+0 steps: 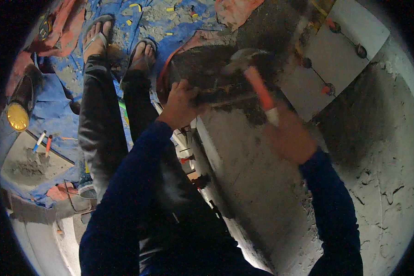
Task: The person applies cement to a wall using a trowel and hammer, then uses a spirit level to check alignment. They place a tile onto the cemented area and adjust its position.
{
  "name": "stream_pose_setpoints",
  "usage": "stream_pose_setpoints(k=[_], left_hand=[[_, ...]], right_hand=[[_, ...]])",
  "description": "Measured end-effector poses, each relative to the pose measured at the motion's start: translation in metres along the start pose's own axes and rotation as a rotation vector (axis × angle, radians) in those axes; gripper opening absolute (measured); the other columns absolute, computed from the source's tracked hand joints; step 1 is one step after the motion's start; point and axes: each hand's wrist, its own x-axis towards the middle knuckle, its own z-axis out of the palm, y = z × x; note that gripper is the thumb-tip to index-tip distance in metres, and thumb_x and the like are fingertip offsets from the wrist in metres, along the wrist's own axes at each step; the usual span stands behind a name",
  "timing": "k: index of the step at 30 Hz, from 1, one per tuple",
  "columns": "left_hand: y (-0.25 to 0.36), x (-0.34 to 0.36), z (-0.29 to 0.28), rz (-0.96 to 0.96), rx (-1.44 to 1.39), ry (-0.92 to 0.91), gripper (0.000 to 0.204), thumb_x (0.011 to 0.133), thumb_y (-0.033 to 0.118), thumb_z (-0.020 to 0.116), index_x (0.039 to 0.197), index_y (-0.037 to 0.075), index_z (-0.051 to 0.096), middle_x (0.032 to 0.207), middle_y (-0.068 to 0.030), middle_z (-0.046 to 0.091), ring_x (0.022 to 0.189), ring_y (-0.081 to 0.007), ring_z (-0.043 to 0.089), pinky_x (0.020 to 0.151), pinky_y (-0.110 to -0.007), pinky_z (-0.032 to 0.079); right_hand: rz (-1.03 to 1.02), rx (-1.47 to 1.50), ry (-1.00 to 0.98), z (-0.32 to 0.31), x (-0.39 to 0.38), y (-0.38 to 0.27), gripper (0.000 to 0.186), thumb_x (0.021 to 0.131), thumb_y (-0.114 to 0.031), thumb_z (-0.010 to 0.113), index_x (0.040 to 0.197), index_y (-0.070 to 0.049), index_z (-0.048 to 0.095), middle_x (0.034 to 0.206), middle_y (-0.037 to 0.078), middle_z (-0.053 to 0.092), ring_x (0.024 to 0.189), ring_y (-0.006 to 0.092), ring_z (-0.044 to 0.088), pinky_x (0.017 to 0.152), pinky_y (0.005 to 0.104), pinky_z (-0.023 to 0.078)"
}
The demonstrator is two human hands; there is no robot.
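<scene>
Hands apart: right hand (290, 135) closed round a red-handled tool (261, 89), blurred, over the far part of the grey ledge (244, 161); left hand (181, 106) by its far-left corner, grip unclear

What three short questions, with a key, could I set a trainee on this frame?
1. Which hand grips the hammer with the orange-red handle?
2. True or false: both feet wear sandals.
3. How many dark discs show on the pale slab at the upper right?
A) two
B) four
C) seven

Key:
1. The right hand.
2. True.
3. B: four, in two pairs.
</scene>
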Motion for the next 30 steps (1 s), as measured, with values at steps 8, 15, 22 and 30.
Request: stream_pose_setpoints(k=[8,15,22,30], left_hand=[[0.006,-0.002,0.001,-0.021,-0.089,0.124,0.063,0.082,0.047,0.078,0.124,0.0,0.071,0.123,-0.0223,0.053,0.117,-0.0429,0.049,0.104,-0.05,0.045],[0.003,-0.003,0.001,-0.078,-0.124,0.081,0.066,0.084,0.045,0.076,0.13,-0.001,0.067,0.126,-0.0233,0.053,0.12,-0.0433,0.048,0.107,-0.049,0.043],[-0.003,-0.001,0.004,-0.014,-0.081,0.041,0.065,0.084,0.045,0.076,0.13,-0.001,0.067,0.129,-0.0245,0.052,0.122,-0.0443,0.048,0.108,-0.051,0.042],[0.001,0.0,-0.001,-0.003,-0.063,0.041,0.064,0.085,0.047,0.076,0.128,-0.001,0.069,0.129,-0.0252,0.052,0.122,-0.0441,0.048,0.108,-0.051,0.042]], right_hand=[[0.247,0.524,0.725,-0.027,-0.02,-0.02,0.041,0.092,-0.011,0.067,0.128,0.001,0.053,0.09,0.019,0.068,0.077,0.0392,0.065,0.068,0.0488,0.054],[0.071,-0.093,0.159,0.003,0.006,-0.006,0.04,0.094,-0.016,0.065,0.128,0.001,0.053,0.087,0.018,0.069,0.076,0.0388,0.068,0.069,0.0486,0.054],[0.179,0.539,0.557,-0.012,-0.029,-0.02,0.034,0.098,-0.02,0.065,0.124,0.001,0.057,0.091,0.017,0.073,0.073,0.0297,0.07,0.063,0.0472,0.055],[0.104,-0.029,0.275,-0.001,-0.016,-0.006,0.04,0.094,-0.018,0.067,0.126,0.002,0.057,0.092,0.022,0.071,0.076,0.0449,0.068,0.069,0.0515,0.056]])
